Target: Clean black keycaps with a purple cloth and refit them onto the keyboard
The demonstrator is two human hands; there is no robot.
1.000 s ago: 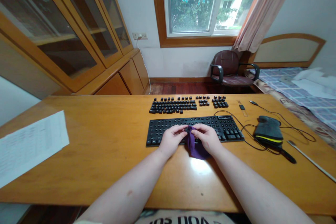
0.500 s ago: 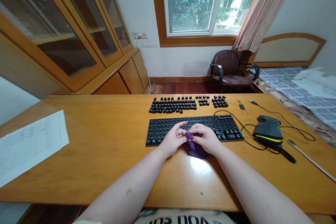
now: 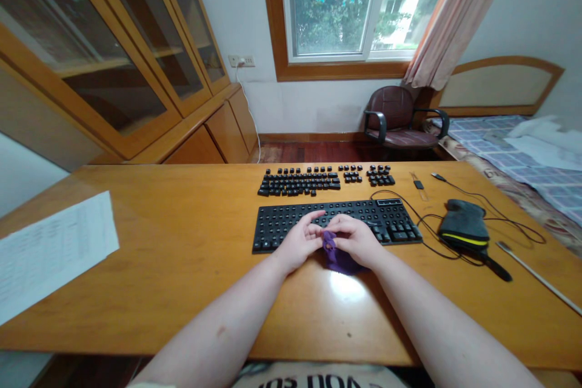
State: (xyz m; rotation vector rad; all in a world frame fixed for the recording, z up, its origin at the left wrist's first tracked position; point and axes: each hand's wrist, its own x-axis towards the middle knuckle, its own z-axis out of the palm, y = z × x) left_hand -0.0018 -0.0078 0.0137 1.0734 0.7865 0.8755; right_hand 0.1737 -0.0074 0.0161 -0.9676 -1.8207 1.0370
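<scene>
A black keyboard base [image 3: 282, 221] with its keycaps taken off lies on the wooden desk [image 3: 182, 254]. Rows of loose black keycaps [image 3: 300, 182] are laid out behind it. My right hand [image 3: 357, 239] is closed on a purple cloth [image 3: 336, 257] at the keyboard's front edge. My left hand [image 3: 297, 241] meets it there, its fingertips pinched at the top of the cloth, the index finger stretched over the keyboard. Whether a small part sits inside the cloth is hidden.
A dark pouch with a yellow stripe [image 3: 464, 227], black cables [image 3: 427, 224] and a thin white rod [image 3: 539, 276] lie on the right. A printed sheet [image 3: 50, 251] lies far left. Behind the desk stand a chair [image 3: 400, 118], a bed [image 3: 522, 157] and wooden cabinets [image 3: 113, 54].
Both hands drew slightly closer and lower over the cloth, which bunched up between them. My left index finger stretched out over the keyboard. Since half a second ago almost nothing moved.
</scene>
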